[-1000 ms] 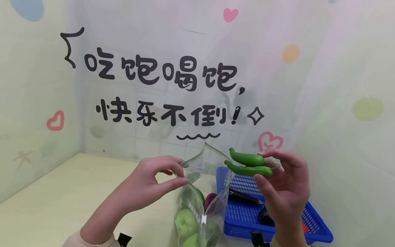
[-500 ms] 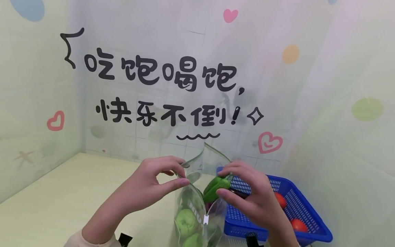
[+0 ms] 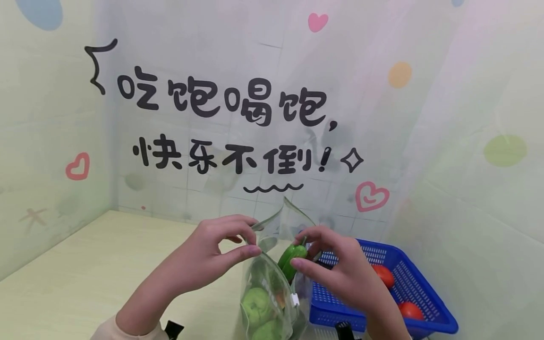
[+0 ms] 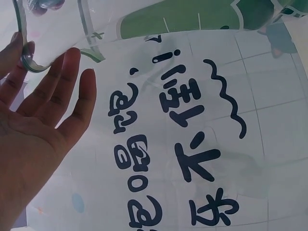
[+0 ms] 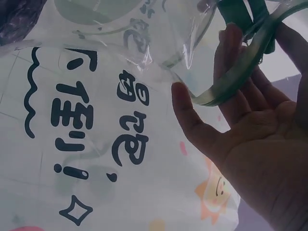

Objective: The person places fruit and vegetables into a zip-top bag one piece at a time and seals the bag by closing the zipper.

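A clear zip bag (image 3: 250, 271) with a white slider (image 3: 295, 299) stands upright, its mouth spread wide. My left hand (image 3: 227, 238) pinches the bag's left rim between thumb and fingers; in the left wrist view, the left hand (image 4: 45, 113) shows the rim between its fingers. Over the right side of the mouth, my right hand (image 3: 335, 262) grips green peppers (image 3: 292, 259), which hang down into the opening. The green peppers (image 5: 245, 17) also show in the right wrist view, behind the bag's green rim (image 5: 231, 86). Through the clear wall show round light-green produce (image 3: 257, 304) and a bit of orange.
A blue perforated basket (image 3: 429, 302) stands right of the bag, with red tomatoes (image 3: 410, 310) in it; my right forearm covers part of it. The pale tabletop (image 3: 85, 274) extends left, and a printed wall (image 3: 255, 38) rises behind.
My right hand has carried the green peppers left and down from beside the bag into its mouth. The slider has shifted slightly right. My left hand keeps its hold on the rim.
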`<state>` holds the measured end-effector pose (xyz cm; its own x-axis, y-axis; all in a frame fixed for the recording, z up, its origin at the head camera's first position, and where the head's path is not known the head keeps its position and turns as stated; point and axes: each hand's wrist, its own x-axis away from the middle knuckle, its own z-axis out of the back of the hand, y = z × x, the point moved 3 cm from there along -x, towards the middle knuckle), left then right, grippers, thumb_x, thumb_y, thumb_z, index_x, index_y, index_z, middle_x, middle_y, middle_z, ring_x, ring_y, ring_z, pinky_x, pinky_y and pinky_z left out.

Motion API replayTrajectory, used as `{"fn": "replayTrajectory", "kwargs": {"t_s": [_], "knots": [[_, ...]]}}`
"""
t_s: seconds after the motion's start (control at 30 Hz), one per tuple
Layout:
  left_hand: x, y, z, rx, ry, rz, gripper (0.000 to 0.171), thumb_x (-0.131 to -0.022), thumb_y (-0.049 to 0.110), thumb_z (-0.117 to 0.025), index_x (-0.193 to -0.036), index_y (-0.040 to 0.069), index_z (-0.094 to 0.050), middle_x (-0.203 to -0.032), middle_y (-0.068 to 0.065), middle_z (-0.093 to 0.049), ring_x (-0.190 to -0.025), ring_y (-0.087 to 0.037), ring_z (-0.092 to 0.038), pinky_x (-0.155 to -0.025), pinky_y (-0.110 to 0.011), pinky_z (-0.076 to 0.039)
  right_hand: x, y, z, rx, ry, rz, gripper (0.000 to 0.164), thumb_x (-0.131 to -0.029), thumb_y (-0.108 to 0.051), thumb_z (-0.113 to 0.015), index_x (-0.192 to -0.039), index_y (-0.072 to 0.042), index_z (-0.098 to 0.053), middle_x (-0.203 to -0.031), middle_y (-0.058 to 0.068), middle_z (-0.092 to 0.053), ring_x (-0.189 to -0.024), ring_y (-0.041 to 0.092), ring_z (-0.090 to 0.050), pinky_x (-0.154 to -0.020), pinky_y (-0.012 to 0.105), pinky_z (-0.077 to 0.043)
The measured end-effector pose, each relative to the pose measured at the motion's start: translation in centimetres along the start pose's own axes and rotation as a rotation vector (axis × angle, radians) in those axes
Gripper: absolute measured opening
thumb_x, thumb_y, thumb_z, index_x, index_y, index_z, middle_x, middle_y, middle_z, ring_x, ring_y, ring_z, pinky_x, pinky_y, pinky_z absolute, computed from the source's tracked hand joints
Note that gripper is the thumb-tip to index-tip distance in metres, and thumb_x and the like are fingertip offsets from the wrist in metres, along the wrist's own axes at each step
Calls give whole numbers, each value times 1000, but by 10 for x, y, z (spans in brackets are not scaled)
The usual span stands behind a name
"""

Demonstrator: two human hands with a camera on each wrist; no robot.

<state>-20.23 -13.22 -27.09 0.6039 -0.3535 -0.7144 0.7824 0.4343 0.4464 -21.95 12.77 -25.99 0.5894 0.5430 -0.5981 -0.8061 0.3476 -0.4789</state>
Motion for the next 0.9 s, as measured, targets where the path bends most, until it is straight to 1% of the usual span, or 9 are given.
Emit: {"fn": "replayTrajectory", "kwargs": {"t_s": [0.17,0.2,0.27,0.4,0.53,0.63,0.7,0.8,0.9], "knots": [[-1,1,-1,8,-14,-15,14,-96,21,-80,-90,28,-70,-116,7,-78,-126,-19,-70,-91,-31,-64,1,6,1,-64,-161,-167,27,-99,-24,-78,-122,-12,-70,-89,0,-76,-72,7,-71,-63,25,-59],[-1,1,-2,10,-17,-18,14,-96,21,-80,-90,28,-70,-115,8,-78,-126,-19,-70,-91,-31,-64,1,7,1,-69,-193,-193,28,-99,-25,-78,-123,-12,-71,-86,0,-76,-72,7,-70,-62,25,-59],[-1,2,-2,15,-22,-25,14,-96,20,-81,-91,28,-70,-112,11,-78,-126,-19,-70,-90,-31,-64,1,9,1,-77,-241,-218,31,-99,-26,-78,-125,-11,-71,-89,2,-76,-71,7,-69,-63,25,-59],[-1,1,-3,15,-28,-42,14,-96,19,-81,-91,27,-70,-108,15,-77,-126,-19,-70,-90,-31,-64,0,11,2,-60,-290,-260,37,-100,-28,-77,-131,-11,-70,-97,2,-75,-71,7,-68,-64,24,-60],[-1,1,-3,13,-28,-48,14,-96,19,-80,-91,27,-70,-108,14,-77,-126,-20,-70,-90,-31,-65,1,9,4,-20,-295,-272,42,-100,-29,-77,-136,-10,-67,-85,0,-70,-66,8,-63,-59,24,-56],[-1,1,-3,8,-24,-44,14,-97,20,-80,-91,27,-70,-108,15,-78,-127,-20,-70,-90,-32,-65,1,5,5,14,-236,-255,38,-99,-31,-77,-132,-15,-67,-74,-3,-65,-63,8,-60,-57,24,-55],[0,1,-2,3,-19,-44,13,-97,21,-80,-91,28,-70,-107,16,-77,-127,-21,-70,-90,-31,-65,1,2,6,39,-149,-212,31,-99,-30,-78,-126,-19,-69,-73,-6,-63,-63,7,-60,-57,24,-55],[0,0,0,-3,-6,-32,13,-97,20,-79,-92,28,-71,-106,17,-78,-129,-23,-70,-90,-33,-65,2,-2,8,56,40,-83,20,-100,-19,-76,-119,-21,-71,-78,-7,-65,-66,7,-60,-59,23,-56],[0,-2,4,-7,35,-6,14,-98,18,-79,-92,28,-71,-104,14,-77,-130,-25,-70,-90,-34,-66,2,-4,11,23,249,64,19,-100,-2,-72,-114,-15,-74,-87,-1,-69,-70,8,-61,-60,21,-57]]}}
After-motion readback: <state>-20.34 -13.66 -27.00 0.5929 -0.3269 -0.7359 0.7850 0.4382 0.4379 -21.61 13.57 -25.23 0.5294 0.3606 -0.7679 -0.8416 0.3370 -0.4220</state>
